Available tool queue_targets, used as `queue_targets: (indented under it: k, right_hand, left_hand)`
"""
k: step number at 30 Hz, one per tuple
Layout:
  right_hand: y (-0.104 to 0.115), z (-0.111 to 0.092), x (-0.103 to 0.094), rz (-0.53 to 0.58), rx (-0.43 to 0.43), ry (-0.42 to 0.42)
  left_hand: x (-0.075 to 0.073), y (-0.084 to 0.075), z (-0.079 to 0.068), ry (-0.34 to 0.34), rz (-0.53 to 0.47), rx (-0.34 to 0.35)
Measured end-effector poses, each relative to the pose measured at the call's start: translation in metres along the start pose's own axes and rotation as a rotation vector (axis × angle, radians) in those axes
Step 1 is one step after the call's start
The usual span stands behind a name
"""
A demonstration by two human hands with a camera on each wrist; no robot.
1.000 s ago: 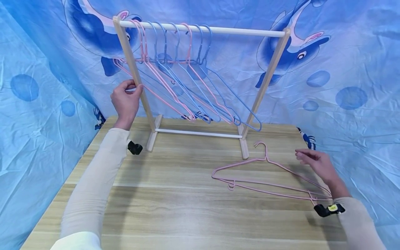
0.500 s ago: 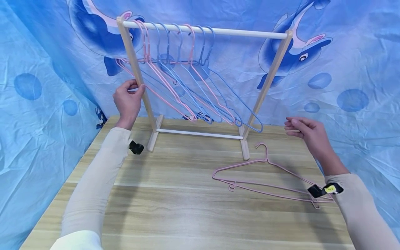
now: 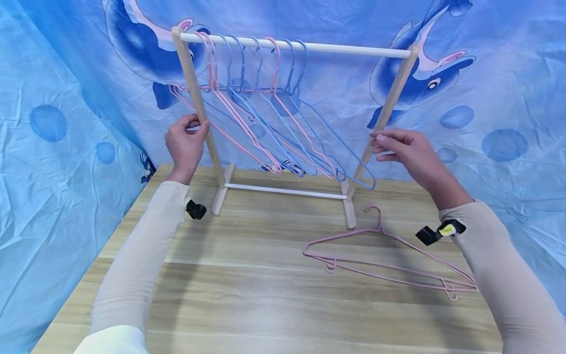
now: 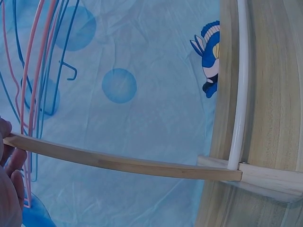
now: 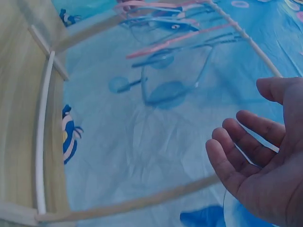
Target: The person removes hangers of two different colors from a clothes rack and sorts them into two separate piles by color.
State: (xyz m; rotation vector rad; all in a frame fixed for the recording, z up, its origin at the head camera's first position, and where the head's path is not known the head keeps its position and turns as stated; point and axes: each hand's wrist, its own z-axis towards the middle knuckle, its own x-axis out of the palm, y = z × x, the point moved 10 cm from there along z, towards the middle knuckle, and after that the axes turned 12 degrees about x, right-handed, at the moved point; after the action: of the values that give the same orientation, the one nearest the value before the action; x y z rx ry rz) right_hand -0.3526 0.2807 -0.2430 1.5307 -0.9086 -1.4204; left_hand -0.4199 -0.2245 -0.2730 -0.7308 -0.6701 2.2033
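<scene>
A small clothes rack has wooden posts and a white top rail (image 3: 340,48). Pink hangers (image 3: 277,66) and blue hangers (image 3: 305,64) hang from it, mostly on its left half. My left hand (image 3: 185,145) pinches the left post (image 4: 118,163) at mid height between thumb and fingers. Beside the right post (image 3: 400,81), my right hand (image 3: 409,152) has its fingertips right at the wood. In the right wrist view that right hand (image 5: 260,165) shows spread, loosely bent fingers with nothing between them. Flat on the table lies a pink hanger (image 3: 380,223), below my right forearm.
The rack stands at the back of a wood-grain table (image 3: 247,305), its feet joined by a white lower bar (image 3: 283,191). Behind and at the sides hangs a blue curtain (image 3: 57,187) printed with dolphins.
My right hand has risen from above the table's right side and moved left to the right post. My left hand keeps its place on the left post.
</scene>
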Motion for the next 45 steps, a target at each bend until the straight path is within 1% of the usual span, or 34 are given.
queue_targets:
  k: [4,7,9,16,24,33,36,39,42,45]
  right_hand:
    - [0.014,0.015,0.018,-0.050,0.021,0.059]
    - [0.026,0.024,0.028,-0.088,0.013,0.083]
    - [0.033,0.029,0.034,-0.090,0.000,0.096]
    - [0.043,0.041,0.052,-0.122,-0.009,0.109]
    - [0.051,0.045,0.070,-0.173,-0.026,0.098]
    - [0.052,0.049,0.074,-0.146,-0.071,0.040]
    - [0.052,0.049,0.072,-0.132,-0.074,-0.003]
    - [0.054,0.047,0.067,-0.120,-0.081,-0.066]
    - [0.057,0.045,0.063,-0.118,-0.102,-0.120]
    - [0.061,0.043,0.059,-0.128,-0.127,-0.153]
  left_hand:
    - [0.001,0.001,-0.001,0.008,0.014,-0.001]
    - [0.002,0.001,0.000,0.011,0.015,0.003]
    - [0.001,-0.001,0.001,0.009,0.011,0.007]
    - [-0.001,-0.003,0.002,-0.005,0.008,0.015]
    - [-0.002,-0.002,0.001,-0.013,0.003,0.008]
    - [-0.001,-0.001,0.000,-0.010,-0.001,0.004]
    - [-0.001,0.000,0.000,-0.014,-0.001,0.007]
    - [-0.001,-0.001,0.000,-0.017,-0.002,0.015]
    - [-0.001,-0.001,0.000,-0.017,-0.008,0.021]
    - [0.000,0.000,0.001,-0.017,-0.010,0.018]
